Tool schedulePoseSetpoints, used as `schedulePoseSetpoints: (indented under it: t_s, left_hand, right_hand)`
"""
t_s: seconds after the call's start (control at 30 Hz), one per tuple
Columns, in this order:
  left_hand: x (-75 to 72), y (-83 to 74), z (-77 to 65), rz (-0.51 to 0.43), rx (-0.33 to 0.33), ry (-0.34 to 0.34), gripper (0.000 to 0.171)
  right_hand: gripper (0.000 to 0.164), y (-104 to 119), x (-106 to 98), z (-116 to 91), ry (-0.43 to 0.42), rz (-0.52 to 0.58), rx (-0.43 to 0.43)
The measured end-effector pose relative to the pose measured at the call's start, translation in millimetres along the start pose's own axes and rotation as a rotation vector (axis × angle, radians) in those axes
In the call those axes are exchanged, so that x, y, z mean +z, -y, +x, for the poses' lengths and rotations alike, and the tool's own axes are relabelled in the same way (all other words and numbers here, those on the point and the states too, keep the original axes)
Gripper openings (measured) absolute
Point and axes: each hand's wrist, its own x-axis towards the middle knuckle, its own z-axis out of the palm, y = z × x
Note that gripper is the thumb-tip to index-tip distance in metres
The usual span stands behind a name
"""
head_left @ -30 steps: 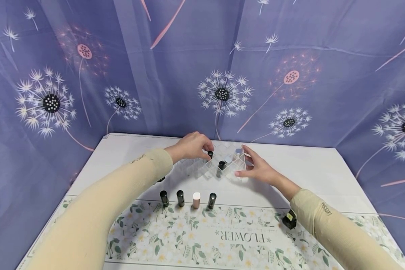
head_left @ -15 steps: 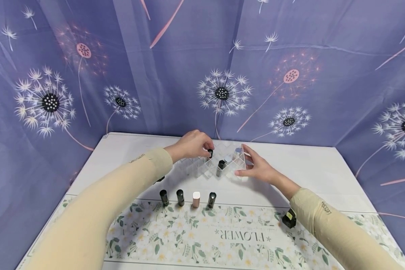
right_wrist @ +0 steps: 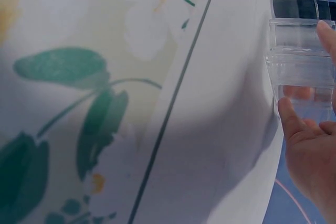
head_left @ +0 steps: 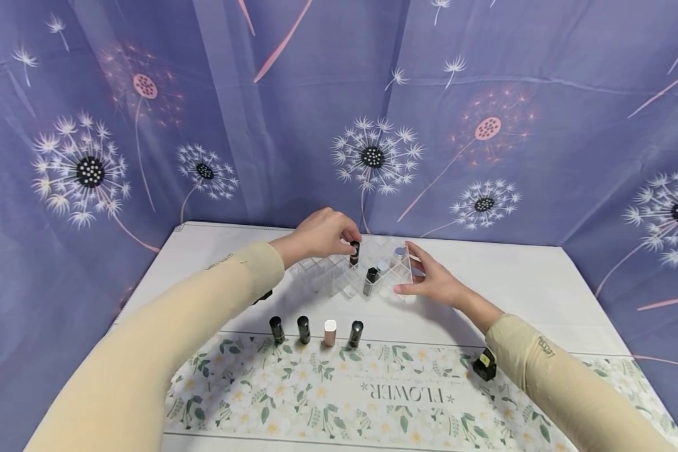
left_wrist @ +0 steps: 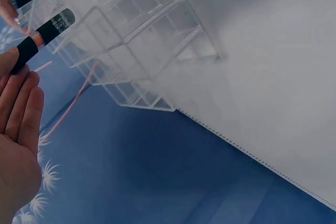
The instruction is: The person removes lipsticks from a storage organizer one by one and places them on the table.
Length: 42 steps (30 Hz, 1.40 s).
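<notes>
My left hand (head_left: 323, 233) pinches a black lipstick (head_left: 355, 253) by its upper end, over the middle of a clear lipstick organizer (head_left: 341, 285). In the left wrist view the lipstick (left_wrist: 56, 25) slants, with a coppery band round its middle and its lower end at the organizer's cells. My right hand (head_left: 434, 280) grips the organizer's right end between thumb and fingers. Inside the organizer stand another black-capped lipstick (head_left: 370, 282) and two pale-blue-topped tubes, one of them (head_left: 399, 252) near the right hand. Several cells on the left hold nothing.
In front of the organizer stands a row of lipsticks: black ones, such as the leftmost (head_left: 277, 330), and a pink one (head_left: 330, 333). A black object with a yellow patch (head_left: 485, 365) lies beside the right sleeve. Another dark object (head_left: 264, 296) is partly hidden under the left sleeve.
My left hand has risen slightly with the black lipstick, and more of its tube shows above the organizer. The right hand has stayed on the organizer's end.
</notes>
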Motion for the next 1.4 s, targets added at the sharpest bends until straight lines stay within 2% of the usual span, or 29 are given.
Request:
schedulePoseSetpoints:
  t_s: [0.37,0.6,0.83,1.03,1.4]
  left_hand:
    - [-23.8,-11.0,-12.2,-0.027,0.012,-0.052,0.02]
    - [-33.1,-20.7,-19.9,-0.056,0.024,-0.044,0.021]
    - [-34.0,-32.9,-27.6,-0.033,0.057,0.001,0.023]
    - [-31.4,-47.2,-33.5,-0.009,0.113,0.043,0.022]
    - [-17.0,-65.9,-41.0,-0.009,0.178,0.056,0.018]
  right_hand:
    - [0.113,-3.6,-1.2,0.6,0.0,-0.013,-0.002]
    - [0.113,-5.8,-1.8,2.0,-0.002,-0.006,-0.006]
    - [0.113,-7.3,-1.4,3.2,-0.002,-0.009,-0.013]
    - [0.113,-7.1,-1.2,2.8,0.001,-0.006,-0.009]
    - [0.112,-5.5,-1.8,1.6,0.009,-0.014,-0.006]
